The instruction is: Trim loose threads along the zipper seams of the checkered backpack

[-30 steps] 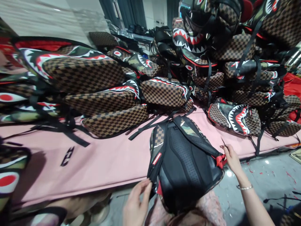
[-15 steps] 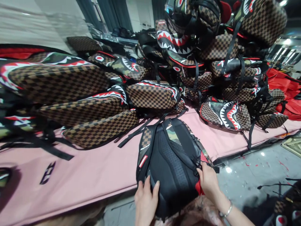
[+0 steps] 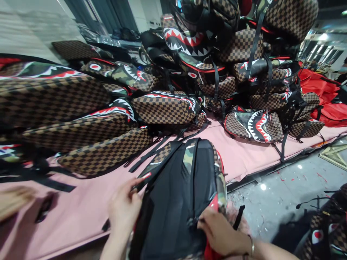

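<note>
Hands have shifted on the backpack [image 3: 176,202] within the last second. A second ago the left hand [image 3: 123,211] pinched the bag's lower left edge and the right hand [image 3: 221,234] picked at a red tab on the right side; half a second ago both lay flat on the black mesh back. Now the bag lies lower centre of the frame, back panel up and turned more lengthwise, its top end on the pink table [image 3: 81,202] and its near end hanging over the table edge toward the person.

Left fingers are curled closed around the left shoulder strap [image 3: 151,168] near its red label, lifting it off the panel. Right fingers are closed too, pressing on the lower right corner of the bag beside the red lining [image 3: 214,202], with a bracelet [image 3: 252,247] at the wrist. I judge the change as a move from working the side tab to holding and turning the whole bag by strap and corner.

Across the upper half of the frame, stacked bags [image 3: 162,108] with checker and shark-mouth prints fill the table. Grey floor [image 3: 284,191] shows at lower right, dotted with red scraps, and red cloth [image 3: 322,97] lies at the right edge. A blurred tan shape sits at far left; I cannot tell what it is.
</note>
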{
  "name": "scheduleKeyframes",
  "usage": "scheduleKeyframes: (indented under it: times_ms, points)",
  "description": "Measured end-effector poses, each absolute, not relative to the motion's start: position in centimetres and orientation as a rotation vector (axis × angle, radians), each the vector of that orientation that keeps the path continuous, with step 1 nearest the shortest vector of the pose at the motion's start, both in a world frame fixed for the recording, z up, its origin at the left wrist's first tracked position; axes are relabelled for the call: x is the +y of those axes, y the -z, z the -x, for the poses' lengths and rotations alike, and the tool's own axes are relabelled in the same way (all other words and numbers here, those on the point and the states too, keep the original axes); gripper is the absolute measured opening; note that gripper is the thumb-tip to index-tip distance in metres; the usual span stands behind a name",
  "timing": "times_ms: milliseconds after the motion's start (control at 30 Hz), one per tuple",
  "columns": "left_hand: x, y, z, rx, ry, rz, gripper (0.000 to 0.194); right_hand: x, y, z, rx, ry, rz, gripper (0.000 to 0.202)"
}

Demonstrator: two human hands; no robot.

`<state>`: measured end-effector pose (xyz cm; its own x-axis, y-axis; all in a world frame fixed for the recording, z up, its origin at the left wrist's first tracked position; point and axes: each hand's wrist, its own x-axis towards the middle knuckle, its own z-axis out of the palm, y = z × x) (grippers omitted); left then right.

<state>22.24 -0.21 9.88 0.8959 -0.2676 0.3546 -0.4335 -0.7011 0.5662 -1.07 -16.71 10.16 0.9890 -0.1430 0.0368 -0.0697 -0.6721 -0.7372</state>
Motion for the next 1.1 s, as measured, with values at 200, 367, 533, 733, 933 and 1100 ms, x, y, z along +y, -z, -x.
scheduleKeyframes:
  times_ms: [200, 367, 533, 733, 933, 1100]
  points:
    - [-9.4, -12.0, -19.5, -1.26, 0.145, -2.161, 0.027, -17.8, -11.0, 1.6, -0.121, 0.012, 2.234, 0.015]
    - [-15.9, -9.3, -17.4, -1.52, 0.396, -2.261, 0.026, -21.0, -9.4, 3.4, 0.204, 0.152, 2.073, 0.02]
    - [-18.5, -8.4, -18.4, -1.528, 0.412, -2.328, 0.009, -23.9, -4.4, 4.7, 0.552, 0.391, 1.928, 0.026]
    - [-18.0, -7.7, -17.4, -1.45, 0.324, -2.416, 0.021, -25.9, -2.2, 2.8, 0.666, 0.511, 1.918, 0.029]
    - [-17.5, -6.8, -16.9, -1.219, 0.299, -2.487, 0.023, -27.1, -2.4, -0.4, 0.669, 0.476, 2.126, 0.018]
    - [-17.7, -6.5, -17.1, -1.081, 0.317, -2.467, 0.022, -28.0, -3.7, -2.1, 0.608, 0.429, 2.311, 0.011]
